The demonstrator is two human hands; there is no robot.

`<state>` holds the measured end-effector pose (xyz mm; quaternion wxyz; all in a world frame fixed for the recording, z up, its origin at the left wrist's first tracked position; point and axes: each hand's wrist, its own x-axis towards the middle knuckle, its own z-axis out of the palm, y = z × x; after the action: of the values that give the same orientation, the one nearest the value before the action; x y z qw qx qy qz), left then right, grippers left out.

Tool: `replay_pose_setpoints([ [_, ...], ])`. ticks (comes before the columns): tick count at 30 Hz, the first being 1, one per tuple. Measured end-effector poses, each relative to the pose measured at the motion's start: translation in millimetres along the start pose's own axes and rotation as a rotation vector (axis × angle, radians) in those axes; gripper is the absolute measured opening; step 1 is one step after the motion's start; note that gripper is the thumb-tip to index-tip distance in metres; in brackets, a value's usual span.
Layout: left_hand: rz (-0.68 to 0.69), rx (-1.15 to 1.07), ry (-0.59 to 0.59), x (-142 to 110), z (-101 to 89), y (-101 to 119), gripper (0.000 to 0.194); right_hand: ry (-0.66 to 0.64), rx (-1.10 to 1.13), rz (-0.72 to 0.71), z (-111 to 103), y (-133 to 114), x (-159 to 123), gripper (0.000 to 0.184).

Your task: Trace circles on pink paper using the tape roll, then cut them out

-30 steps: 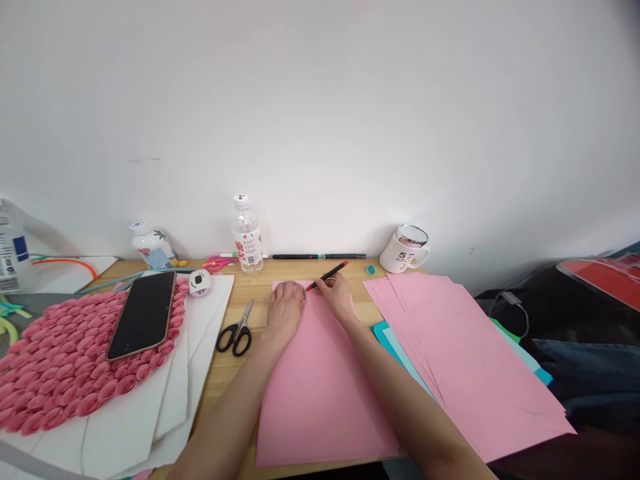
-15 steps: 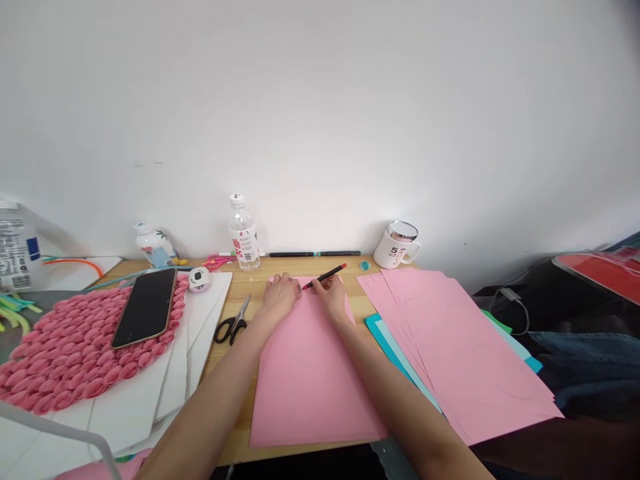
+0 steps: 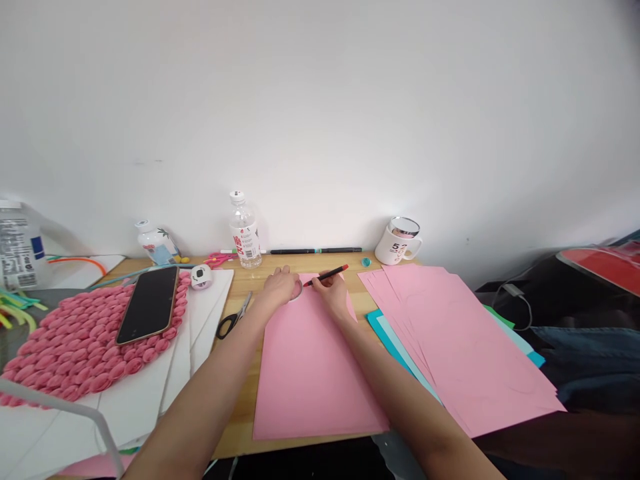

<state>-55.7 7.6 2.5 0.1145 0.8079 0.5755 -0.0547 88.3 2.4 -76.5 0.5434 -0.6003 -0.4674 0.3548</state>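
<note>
A stack of pink paper [image 3: 320, 380] lies on the wooden table in front of me. Near its top edge, the curled fingers of my left hand [image 3: 279, 287] press on a small round disc [image 3: 298, 291] with a pale grey rim, most of it covered by the hand. My right hand [image 3: 330, 293] pinches a black marker pen [image 3: 327, 274] with red ends. Its tip points down at the paper beside the disc's right edge. Left of the stack, partly behind my left forearm, are black-handled scissors [image 3: 231, 323].
To the left a phone [image 3: 149, 305] rests on rows of pink paper rolls [image 3: 75, 340]. A water bottle [image 3: 245, 233], dark pens [image 3: 315, 251], a teal cap [image 3: 367, 262] and a white mug [image 3: 396, 243] line the wall. More pink sheets [image 3: 475, 347] overlap blue paper at right.
My left hand has shifted slightly left, uncovering more of the disc's edge. The pen stays in my right hand near the same place. The whole view has moved a little.
</note>
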Motion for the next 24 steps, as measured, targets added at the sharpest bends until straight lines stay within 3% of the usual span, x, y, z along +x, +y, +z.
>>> replay_pose_setpoints([
  [8,-0.026,0.004,0.007,0.5,-0.7,3.5,0.03,-0.033,-0.016,-0.028,-3.9,-9.8,-20.0,0.007],
  [16,-0.018,0.038,0.008,3.5,2.2,1.2,0.03,-0.037,0.01,-0.057,-6.3,-15.9,-49.2,0.008],
  [24,-0.024,0.071,-0.002,6.3,1.5,-0.3,0.037,-0.233,0.15,-0.121,9.6,-18.3,-76.3,0.013],
])
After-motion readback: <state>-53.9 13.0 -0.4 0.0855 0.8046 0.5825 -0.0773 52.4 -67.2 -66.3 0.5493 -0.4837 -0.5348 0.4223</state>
